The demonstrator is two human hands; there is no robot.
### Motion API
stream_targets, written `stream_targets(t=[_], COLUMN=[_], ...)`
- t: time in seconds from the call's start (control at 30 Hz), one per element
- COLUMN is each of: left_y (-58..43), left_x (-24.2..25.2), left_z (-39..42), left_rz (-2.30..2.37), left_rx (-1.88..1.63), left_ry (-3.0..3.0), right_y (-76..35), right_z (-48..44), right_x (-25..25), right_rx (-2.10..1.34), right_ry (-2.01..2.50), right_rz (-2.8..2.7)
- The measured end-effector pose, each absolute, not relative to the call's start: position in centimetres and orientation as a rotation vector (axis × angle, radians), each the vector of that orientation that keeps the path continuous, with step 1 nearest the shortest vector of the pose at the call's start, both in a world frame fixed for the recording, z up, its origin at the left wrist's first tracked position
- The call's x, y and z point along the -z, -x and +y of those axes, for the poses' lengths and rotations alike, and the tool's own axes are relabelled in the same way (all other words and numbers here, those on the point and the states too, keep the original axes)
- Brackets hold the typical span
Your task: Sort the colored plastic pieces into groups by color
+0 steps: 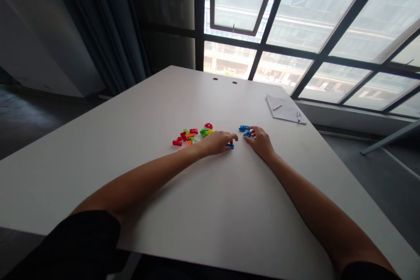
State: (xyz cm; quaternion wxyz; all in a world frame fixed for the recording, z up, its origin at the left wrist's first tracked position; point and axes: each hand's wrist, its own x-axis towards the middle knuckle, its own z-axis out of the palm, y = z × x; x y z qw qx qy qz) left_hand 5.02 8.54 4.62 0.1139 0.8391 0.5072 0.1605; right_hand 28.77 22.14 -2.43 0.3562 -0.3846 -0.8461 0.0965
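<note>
A loose heap of small plastic pieces [192,135] in red, green, orange and yellow lies on the white table [138,109]. My left hand [216,143] rests just right of the heap, its fingertips over a small blue piece [230,146]. My right hand [260,141] has its thumb and fingers around another blue piece [247,134]. A larger blue piece [244,128] lies just beyond that hand, and a bit of red [253,134] shows at its fingers. The hands are a short gap apart.
A sheet of paper [285,108] with a pen [299,117] lies near the table's far right edge. Several small holes, including one [215,78], mark the far corner. A large window [315,17] and a dark curtain [111,22] stand behind the table.
</note>
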Motion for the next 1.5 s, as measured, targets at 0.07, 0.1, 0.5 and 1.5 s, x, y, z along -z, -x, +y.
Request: stream_targets(t=[0.07,0.1,0.5,1.5], left_y=[-6.1,-6.6,-8.3,-5.5], left_x=[-4.1,-3.9,-1.4,-3.4], left_z=[10.1,10.9,16.5,2.5], left_rz=[1.527,1.546,1.744,1.492], left_rx=[-0.465,-0.472,-0.776,-0.587], left_ry=[-2.443,-2.431,-2.188,-2.581], right_y=[-28.9,-28.9,-29.0,-30.8], right_z=[22.2,22.2,22.5,25.8], right_x=[2.6,2.7,3.4,2.0], right_rx=[-0.254,-0.253,-0.170,-0.049], right_ry=[0.987,0.982,1.083,0.999], right_rz=[-2.184,-2.187,-2.185,-2.521])
